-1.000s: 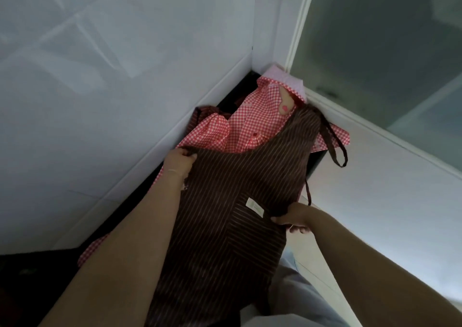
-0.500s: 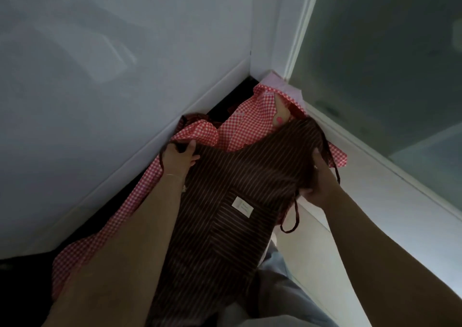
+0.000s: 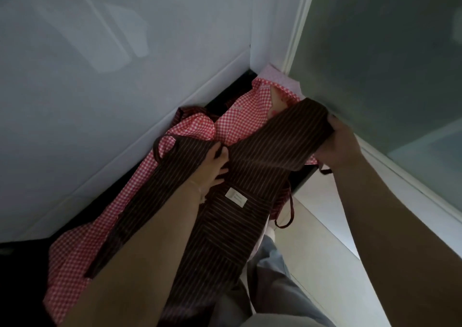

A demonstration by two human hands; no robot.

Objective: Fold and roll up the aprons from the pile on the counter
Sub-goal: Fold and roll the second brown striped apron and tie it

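A dark brown pinstriped apron [image 3: 250, 196] with a small white label lies lengthwise over a red-and-white checked apron [image 3: 75, 251] on the black counter [image 3: 225, 96]. My right hand [image 3: 340, 141] grips the brown apron's far top corner and holds it lifted above the counter's right edge. My left hand [image 3: 212, 166] presses flat on the middle of the brown apron, fingers spread, near its left shoulder. A brown strap [image 3: 287, 214] dangles off the right side. A pale pink cloth [image 3: 282, 76] peeks from the back corner.
White walls [image 3: 125, 64] enclose the narrow counter on the left and back. A frosted glass panel [image 3: 387, 51] with a white frame stands at the right. Pale floor tiles [image 3: 320, 239] and my grey trousers [image 3: 270, 289] lie below the counter's right edge.
My right hand moved from the apron's lower right edge up to its top corner and lifted it. My left hand slid from the left shoulder toward the apron's middle.
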